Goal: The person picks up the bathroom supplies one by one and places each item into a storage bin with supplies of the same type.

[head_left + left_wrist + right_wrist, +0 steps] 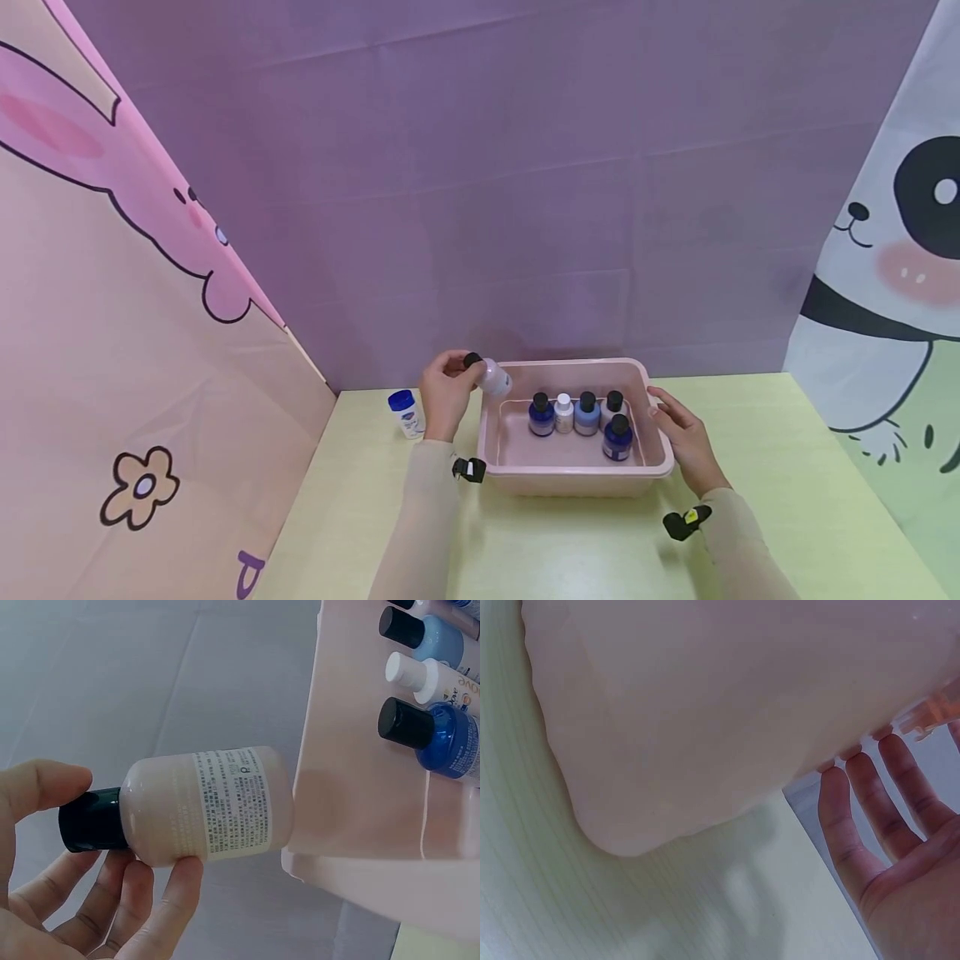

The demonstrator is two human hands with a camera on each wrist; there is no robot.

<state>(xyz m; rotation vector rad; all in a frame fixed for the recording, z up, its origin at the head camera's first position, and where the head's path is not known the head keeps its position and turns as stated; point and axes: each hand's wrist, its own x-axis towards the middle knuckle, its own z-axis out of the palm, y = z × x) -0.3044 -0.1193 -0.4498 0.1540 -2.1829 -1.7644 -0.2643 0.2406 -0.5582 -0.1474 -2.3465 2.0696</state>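
Observation:
My left hand (447, 392) holds a pale pink bottle (495, 378) by its black cap, tilted over the left rim of a pink plastic basin (562, 471). In the left wrist view the bottle (210, 802) lies sideways with a printed label facing the camera. My right hand (688, 442) is at the basin's right side; the right wrist view shows its fingertips (834, 787) touching the outer wall. Inside the basin stand a dark blue bottle (542, 417), a white bottle (564, 415), a light blue bottle (587, 417), a pale bottle (611, 410) and another dark blue bottle (618, 442).
A white bottle with a blue cap (407, 415) stands on the pale yellow table (555, 550), left of my left hand. A purple cloth backdrop (480, 208) hangs right behind the basin. Printed cloths flank the table on both sides.

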